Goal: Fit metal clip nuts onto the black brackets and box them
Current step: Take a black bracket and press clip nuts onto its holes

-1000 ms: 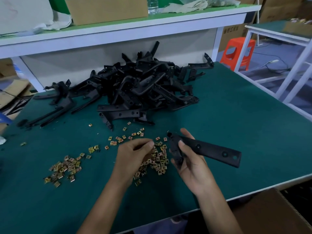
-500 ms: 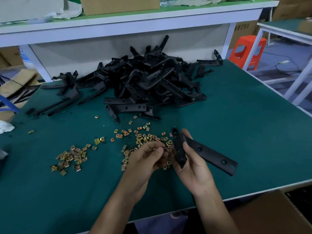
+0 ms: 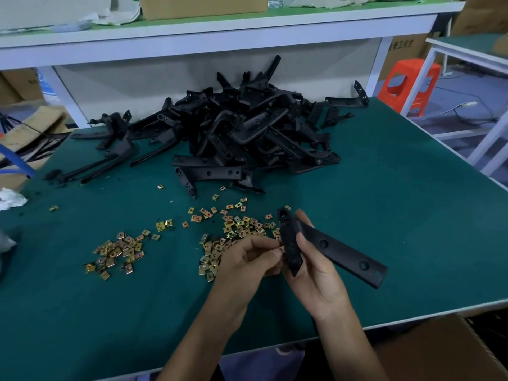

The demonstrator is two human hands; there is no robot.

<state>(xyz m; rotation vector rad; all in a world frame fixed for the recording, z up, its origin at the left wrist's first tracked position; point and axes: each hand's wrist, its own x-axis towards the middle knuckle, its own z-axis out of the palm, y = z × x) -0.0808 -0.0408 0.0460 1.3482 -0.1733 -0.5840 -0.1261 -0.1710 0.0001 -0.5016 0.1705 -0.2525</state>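
My right hand (image 3: pixel 310 268) grips a black L-shaped bracket (image 3: pixel 343 253) just above the green table, its long arm pointing right and its short arm upright between my hands. My left hand (image 3: pixel 247 259) is pinched at the short arm's left edge; whatever sits in the fingertips is hidden, likely a clip nut. Loose brass clip nuts (image 3: pixel 236 229) lie scattered just behind my hands, with a second heap of clip nuts (image 3: pixel 115 251) to the left. A big pile of black brackets (image 3: pixel 247 133) fills the back middle of the table.
The green table (image 3: pixel 412 215) ends at a white front edge. An open cardboard box (image 3: pixel 439 350) stands below the front right corner. A white shelf (image 3: pixel 220 31) with a cardboard box runs along the back. An orange stool (image 3: pixel 406 83) stands at the far right.
My left hand left the nut heap and came up against the bracket's short arm. My right hand kept hold of the bracket. The camera shifted slightly.
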